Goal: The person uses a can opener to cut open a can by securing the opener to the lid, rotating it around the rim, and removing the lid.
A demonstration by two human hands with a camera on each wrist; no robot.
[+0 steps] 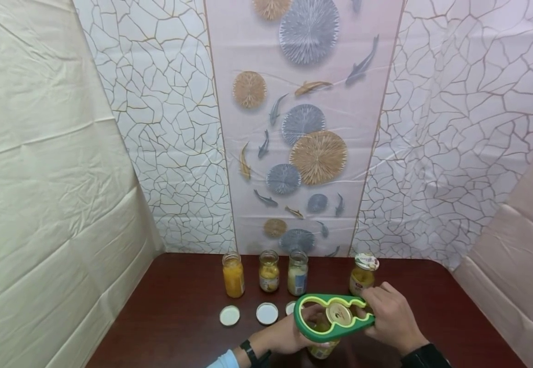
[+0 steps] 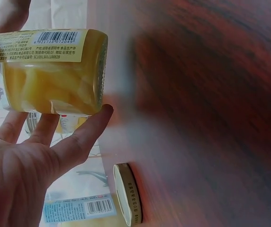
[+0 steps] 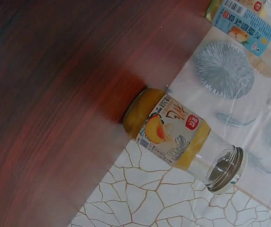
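My left hand (image 1: 286, 335) holds a glass jar (image 1: 323, 351) of yellow fruit upright near the table's front; its barcode label (image 2: 36, 45) shows in the left wrist view, with the fingers along the side of the glass. Over the jar's gold lid (image 1: 340, 314) lies a green jar opener (image 1: 340, 333) with a lime-coloured inner edge, the lid sitting in one of its openings. My right hand (image 1: 392, 317) grips the narrow right end of the opener. Just behind that hand stands a lidded peach jar (image 3: 173, 132), partly covered by it in the head view.
At the back of the dark red table (image 1: 179, 306) stand three jars without lids: an orange one (image 1: 233, 276), a yellow one (image 1: 269, 272) and a pale one (image 1: 298, 274). In front of them lie loose lids (image 1: 229, 316). Patterned cloth (image 1: 179, 153) hangs behind the table.
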